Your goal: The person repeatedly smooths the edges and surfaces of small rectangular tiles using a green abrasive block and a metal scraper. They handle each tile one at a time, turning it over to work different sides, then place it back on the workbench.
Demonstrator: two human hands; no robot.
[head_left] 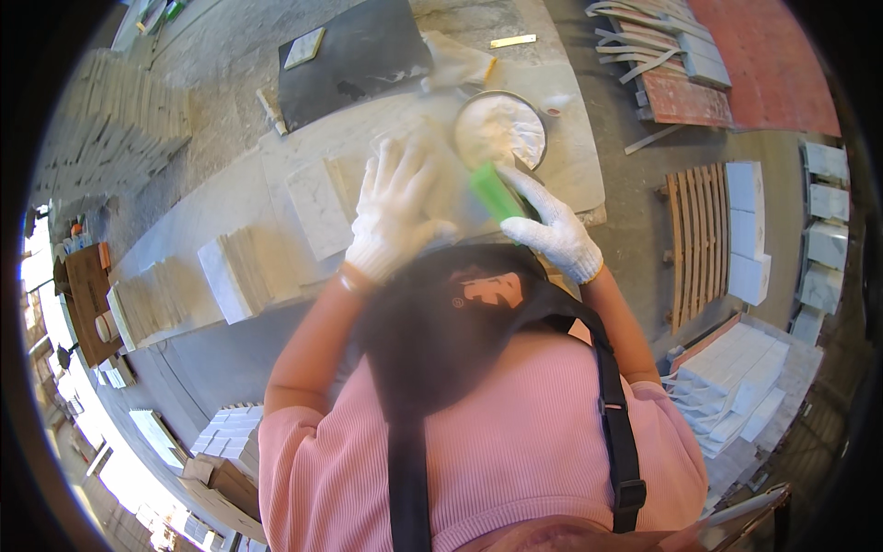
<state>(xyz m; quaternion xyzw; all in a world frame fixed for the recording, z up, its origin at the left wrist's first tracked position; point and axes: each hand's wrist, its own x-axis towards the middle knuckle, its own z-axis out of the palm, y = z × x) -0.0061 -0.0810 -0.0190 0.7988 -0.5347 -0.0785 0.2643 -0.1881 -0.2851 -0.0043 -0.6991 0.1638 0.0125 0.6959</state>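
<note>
My left hand (395, 202), in a white knit glove, is open. Its fingers are spread over pale marble tiles on the work table; whether it presses on a tile I cannot tell. My right hand (556, 225), gloved the same way, is closed around a green block (497, 192), blurred, its exact kind unclear. Just beyond that hand is a round, dark-rimmed pan (499, 131) of white powder. A stack of marble tiles (317, 207) lies left of my left hand, with more tiles (235, 271) standing on edge farther left.
A dark sheet (354, 64) with a small tile (304, 48) on it lies at the far side, beside a crumpled glove (455, 63). A yellow strip (512, 40) lies beyond. At right stand a wooden pallet (696, 248) and white tile stacks (747, 230).
</note>
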